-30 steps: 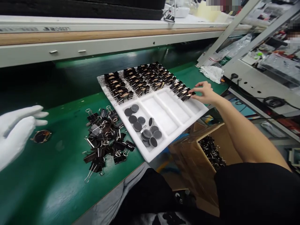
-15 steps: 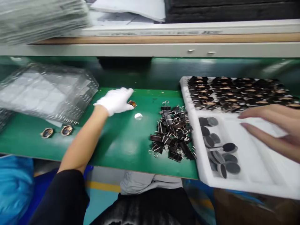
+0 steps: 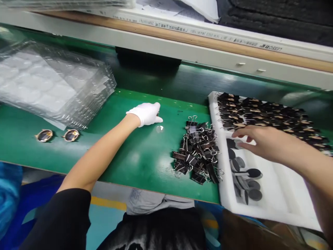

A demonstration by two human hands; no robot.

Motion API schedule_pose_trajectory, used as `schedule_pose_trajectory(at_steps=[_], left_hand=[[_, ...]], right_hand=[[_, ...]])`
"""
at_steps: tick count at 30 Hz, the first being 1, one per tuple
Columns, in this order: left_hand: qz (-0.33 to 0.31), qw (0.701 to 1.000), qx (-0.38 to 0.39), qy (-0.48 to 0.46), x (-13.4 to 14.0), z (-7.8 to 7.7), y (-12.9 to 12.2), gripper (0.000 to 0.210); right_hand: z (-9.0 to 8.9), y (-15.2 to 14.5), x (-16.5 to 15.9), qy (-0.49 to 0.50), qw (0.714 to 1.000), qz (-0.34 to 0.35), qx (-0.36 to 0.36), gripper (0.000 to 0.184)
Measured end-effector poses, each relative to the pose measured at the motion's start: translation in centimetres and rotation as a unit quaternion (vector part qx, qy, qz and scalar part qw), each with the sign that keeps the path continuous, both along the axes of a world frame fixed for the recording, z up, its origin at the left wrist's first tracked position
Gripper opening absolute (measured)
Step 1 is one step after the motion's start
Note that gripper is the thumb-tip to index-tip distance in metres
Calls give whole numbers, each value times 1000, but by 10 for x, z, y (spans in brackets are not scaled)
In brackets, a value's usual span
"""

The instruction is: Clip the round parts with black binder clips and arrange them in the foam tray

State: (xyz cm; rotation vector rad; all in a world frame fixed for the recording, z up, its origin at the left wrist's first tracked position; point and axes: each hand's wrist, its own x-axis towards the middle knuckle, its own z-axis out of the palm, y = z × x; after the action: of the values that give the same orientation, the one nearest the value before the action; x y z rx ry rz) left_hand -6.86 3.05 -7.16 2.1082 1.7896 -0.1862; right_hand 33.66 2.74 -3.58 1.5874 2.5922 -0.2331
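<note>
My left hand [image 3: 147, 114], in a white glove, is closed low over the green bench. Only a dark sliver shows between its thumb and fingers, where a watch case sat half a second ago. Beside the thumb lies a small clear round piece [image 3: 160, 129]. My bare right hand [image 3: 260, 140] reaches into the white foam tray [image 3: 229, 199], with thumb and forefinger pinched at a grey disc [image 3: 237, 143]. More dark round discs [image 3: 254, 184] lie loose near it. Two watch cases [image 3: 44, 135] rest at the left of the bench.
A heap of black binder clips [image 3: 196, 152] lies left of the tray. Rows of clipped pieces [image 3: 260, 111] fill the tray's back part. Clear plastic trays [image 3: 57, 83] are stacked at the left. A shelf edge [image 3: 197, 52] runs across the back.
My right hand has moved left and down onto the disc at the tray's corner. The left hand now hides the watch case almost fully. The view has tilted.
</note>
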Motion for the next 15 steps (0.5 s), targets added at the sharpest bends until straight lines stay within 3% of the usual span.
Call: schedule_pose_trajectory(at_steps=[3, 5, 9, 11, 13, 15], left_hand=[[22, 998, 8, -52, -6, -8, 12, 44], [35, 992, 14, -119, -6, -12, 16, 39], [101, 934, 28, -341, 4, -14, 14, 26], [94, 894, 22, -437, 15, -10, 9, 25], [66, 872, 34, -484, 27, -3, 0, 22], [47, 871, 77, -482, 39, 9, -11, 21]], right_hand=[[-16, -11, 22, -16, 998, 64, -20, 29], [-21, -15, 29, -15, 996, 89, 13, 31], [-10, -17, 32, -6, 990, 104, 96, 33], [3, -20, 17, 60, 983, 56, 163, 29], [16, -25, -14, 185, 966, -5, 180, 25], [23, -30, -56, 334, 939, -25, 75, 26]])
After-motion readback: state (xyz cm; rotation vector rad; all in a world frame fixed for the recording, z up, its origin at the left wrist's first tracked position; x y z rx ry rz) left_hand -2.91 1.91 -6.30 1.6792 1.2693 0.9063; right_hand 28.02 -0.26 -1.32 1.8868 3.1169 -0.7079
